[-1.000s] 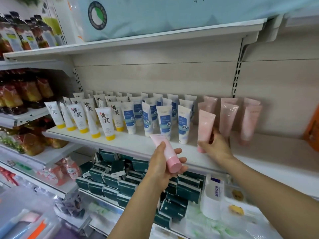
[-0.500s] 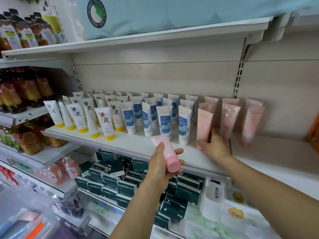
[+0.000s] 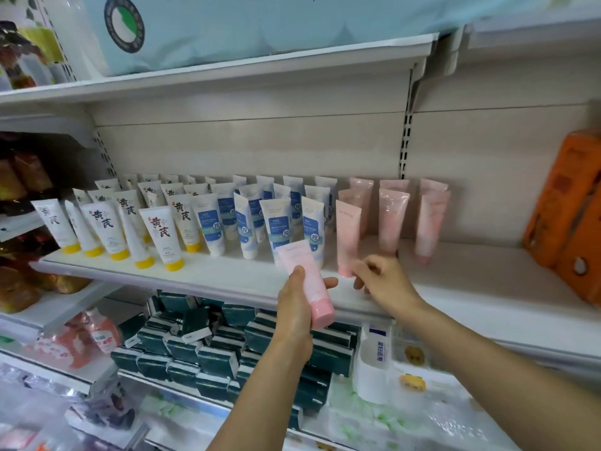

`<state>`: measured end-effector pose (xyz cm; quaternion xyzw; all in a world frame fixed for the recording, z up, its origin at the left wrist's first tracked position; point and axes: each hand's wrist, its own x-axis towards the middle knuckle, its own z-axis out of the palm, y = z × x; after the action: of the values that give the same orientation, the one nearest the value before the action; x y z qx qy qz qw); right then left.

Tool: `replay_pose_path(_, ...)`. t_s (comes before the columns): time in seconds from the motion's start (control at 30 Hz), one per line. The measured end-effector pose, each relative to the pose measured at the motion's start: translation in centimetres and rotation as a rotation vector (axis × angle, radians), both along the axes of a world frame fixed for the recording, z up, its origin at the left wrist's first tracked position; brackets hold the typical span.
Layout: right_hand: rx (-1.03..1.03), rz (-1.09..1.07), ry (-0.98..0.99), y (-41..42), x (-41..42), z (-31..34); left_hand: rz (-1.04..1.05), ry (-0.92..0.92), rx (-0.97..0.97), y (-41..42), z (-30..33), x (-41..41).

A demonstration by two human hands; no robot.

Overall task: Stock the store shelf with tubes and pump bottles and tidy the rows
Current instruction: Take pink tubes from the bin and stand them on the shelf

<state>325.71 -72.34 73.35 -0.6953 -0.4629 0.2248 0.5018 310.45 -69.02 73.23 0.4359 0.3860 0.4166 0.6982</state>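
The left hand (image 3: 294, 307) grips a pink tube (image 3: 307, 283) mid-body, cap down, just before the shelf's (image 3: 227, 278) front edge. The right hand (image 3: 383, 281), fingers loosely curled, holds nothing beside a standing pink tube (image 3: 347, 236). The tube looks light, soft and squeezable; the firmer cap end seems the safer hold.

white shelf (image 3: 227, 275) | yellow-capped tubes (image 3: 161, 237) left | blue-label tubes (image 3: 279, 229) middle | pink tubes (image 3: 392, 219) right, upright

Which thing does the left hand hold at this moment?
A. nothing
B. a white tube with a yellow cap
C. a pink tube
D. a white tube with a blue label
C: the left hand grips a pink tube in front of the shelf, cap pointing down.
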Motion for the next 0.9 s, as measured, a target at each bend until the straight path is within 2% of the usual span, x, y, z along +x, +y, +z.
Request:
replay_pose_path(0.13, -0.049, 0.274, 0.101, -2.6, -1.1, 1.1, 0.031, 0.007, 0.042, -0.5, -0.1, 1.6)
replay_pose_path(0.23, -0.135, 0.346, 0.075, -3.3, -0.9, 0.9, 0.012, 0.022, 0.129, -1.0, 0.2, 2.4)
replay_pose_path(0.43, -0.036, 0.304, 0.083, -4.0, 0.9, 0.4, -0.046, 0.053, 0.303, -1.8, 0.4, 4.1)
replay_pose_path(0.6, 0.036, 0.186, -0.106, -3.6, 3.2, -0.7, -0.139, 0.064, 0.327, -1.6, 0.7, 5.5)
replay_pose_path(0.8, 0.088, 0.102, -0.102, -2.2, 5.6, -2.1, -0.293, 0.128, 0.399, -0.9, 0.1, 6.6)
replay_pose_path(0.9, 0.083, 0.054, -0.099, -1.0, 6.5, -2.8, -0.329, 0.134, 0.371, -0.7, 0.3, 7.3)
